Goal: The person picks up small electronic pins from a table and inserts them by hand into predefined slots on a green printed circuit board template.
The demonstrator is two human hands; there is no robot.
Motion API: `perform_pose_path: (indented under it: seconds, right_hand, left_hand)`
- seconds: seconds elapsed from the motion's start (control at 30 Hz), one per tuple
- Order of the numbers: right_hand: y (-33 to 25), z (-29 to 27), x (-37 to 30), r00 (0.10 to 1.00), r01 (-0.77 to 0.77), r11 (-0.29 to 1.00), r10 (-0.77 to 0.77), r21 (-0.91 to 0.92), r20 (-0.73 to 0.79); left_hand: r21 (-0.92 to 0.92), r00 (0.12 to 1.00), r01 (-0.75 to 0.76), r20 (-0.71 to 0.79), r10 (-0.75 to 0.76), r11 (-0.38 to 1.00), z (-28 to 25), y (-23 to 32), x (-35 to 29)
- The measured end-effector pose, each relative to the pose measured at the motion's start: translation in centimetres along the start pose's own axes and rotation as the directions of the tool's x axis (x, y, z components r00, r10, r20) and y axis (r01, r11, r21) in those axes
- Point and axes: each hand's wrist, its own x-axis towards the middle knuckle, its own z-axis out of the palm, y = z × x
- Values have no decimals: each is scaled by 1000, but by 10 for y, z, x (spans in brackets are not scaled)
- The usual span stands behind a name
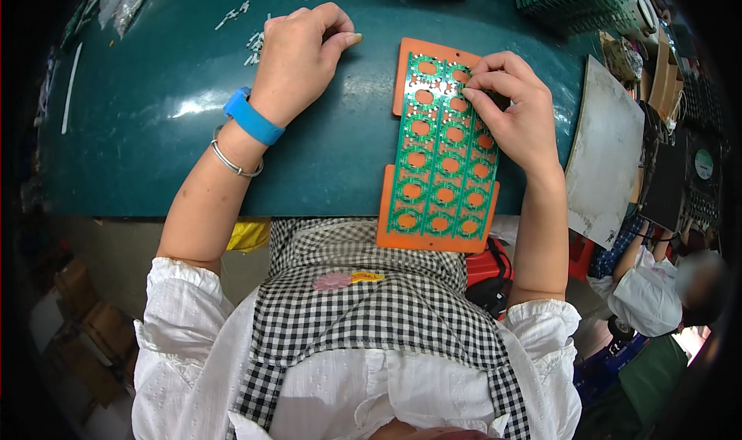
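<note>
A panel of green circuit boards with rows of round openings lies on an orange carrier plate, which reaches over the near table edge. My right hand is at the panel's upper right, thumb and forefinger pinched together close to its surface. Whatever those fingertips hold is too small to make out. To the left of the panel, my left hand hangs over the table with its fingers curled in and thumb pressed toward them. Small white parts lie scattered beside it; its grip is partly hidden.
The green table carries another small pile of white pieces, a thin white strip and a clear plastic bag. Stacked green boards stand at the far right, near a grey panel. Another person sits at the right.
</note>
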Motion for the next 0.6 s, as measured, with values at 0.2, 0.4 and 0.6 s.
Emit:
perform_pose_path:
  seconds: [0.2, 0.4, 0.6]
  right_hand:
    - [-2, 0, 0, 1000, -22, 998, 22, 64, -7]
    - [-6, 5, 0, 998, -24, 995, 29, 92, -61]
    - [-6, -5, 3, 996, 49, 994, -40, -101, 83]
  left_hand:
    - [-103, 996, -50, -75, 42, 993, -4, 12, 0]
    - [-173, 999, -21, -38, 15, 985, -3, 19, -2]
    - [-231, 998, 35, 68, -20, 972, -10, 35, -6]
